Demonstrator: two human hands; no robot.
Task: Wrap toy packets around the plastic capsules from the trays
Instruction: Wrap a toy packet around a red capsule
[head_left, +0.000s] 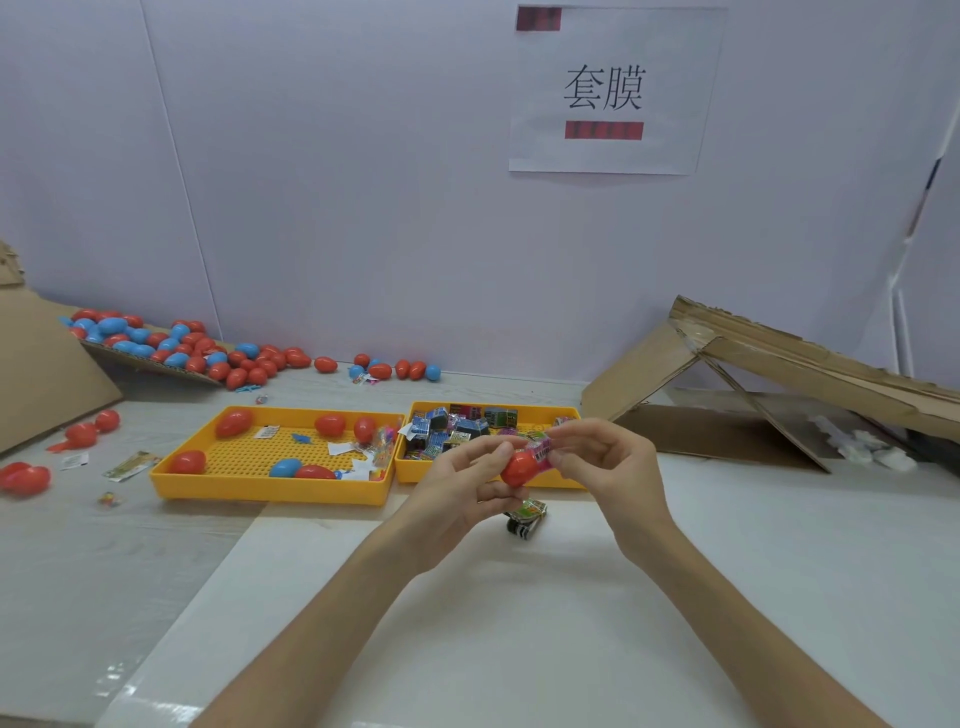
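I hold a red egg-shaped capsule above the white board, just in front of the trays. My left hand grips its lower end. My right hand pinches a colourful printed packet that sits over the capsule's upper end. Behind them, the left yellow tray holds a few red and blue capsules and loose slips. The right yellow tray is filled with several folded packets. One more packet lies on the board under my hands.
A heap of red and blue capsules spills from a cardboard sheet at the back left. More red capsules lie at the left edge. A collapsed cardboard box stands at the right. The white board spreads in front.
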